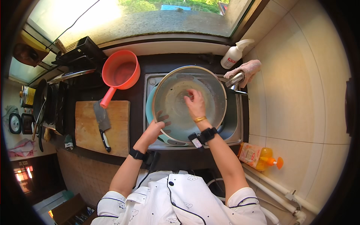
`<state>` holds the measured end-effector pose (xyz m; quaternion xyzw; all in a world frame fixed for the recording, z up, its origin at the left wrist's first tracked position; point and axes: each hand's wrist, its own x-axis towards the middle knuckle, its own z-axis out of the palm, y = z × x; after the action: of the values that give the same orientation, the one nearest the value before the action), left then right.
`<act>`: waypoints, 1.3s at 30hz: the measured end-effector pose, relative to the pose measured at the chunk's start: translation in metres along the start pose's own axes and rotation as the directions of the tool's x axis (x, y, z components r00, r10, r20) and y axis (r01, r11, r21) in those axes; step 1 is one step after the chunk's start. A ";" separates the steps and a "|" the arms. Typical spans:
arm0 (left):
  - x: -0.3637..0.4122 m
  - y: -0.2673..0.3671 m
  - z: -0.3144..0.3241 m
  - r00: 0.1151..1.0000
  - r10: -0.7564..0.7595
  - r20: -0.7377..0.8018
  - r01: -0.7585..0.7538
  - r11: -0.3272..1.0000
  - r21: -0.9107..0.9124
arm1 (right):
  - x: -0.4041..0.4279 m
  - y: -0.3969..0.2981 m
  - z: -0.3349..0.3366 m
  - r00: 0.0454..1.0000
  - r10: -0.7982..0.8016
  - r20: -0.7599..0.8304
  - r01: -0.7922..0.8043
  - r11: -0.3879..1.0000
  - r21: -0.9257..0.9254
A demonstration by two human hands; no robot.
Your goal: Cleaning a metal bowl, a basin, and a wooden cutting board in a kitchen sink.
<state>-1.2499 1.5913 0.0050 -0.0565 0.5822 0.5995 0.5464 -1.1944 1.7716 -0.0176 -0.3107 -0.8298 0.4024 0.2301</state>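
A large round see-through basin with a pale metal rim sits over the sink; its wall looks like fine mesh. My left hand grips its lower left rim, thumb on the near side, and the other fingers show dimly through the wall. Inside the rim's circle, my right hand is near the middle with bent, slightly blurred fingers. I see nothing between its thumb and fingertips; whether it touches the basin's bottom is unclear. Beneath, partly hidden, is a light teal basin.
Left of the sink, a cleaver lies on a wooden cutting board. A red long-handled dipper overlaps the board's far edge. A pink cloth drapes the faucet, by a white spray bottle. An orange pump bottle stands right.
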 end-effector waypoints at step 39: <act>-0.014 -0.006 0.016 0.982 0.177 0.067 -0.188 0.950 0.250 | 0.021 -0.003 0.009 0.941 0.243 -0.237 -0.185 0.953 0.241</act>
<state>-1.2313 1.5939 0.0161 0.0815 0.6450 0.5687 0.5039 -1.2156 1.7796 -0.0176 -0.4236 -0.7045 0.4674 0.3252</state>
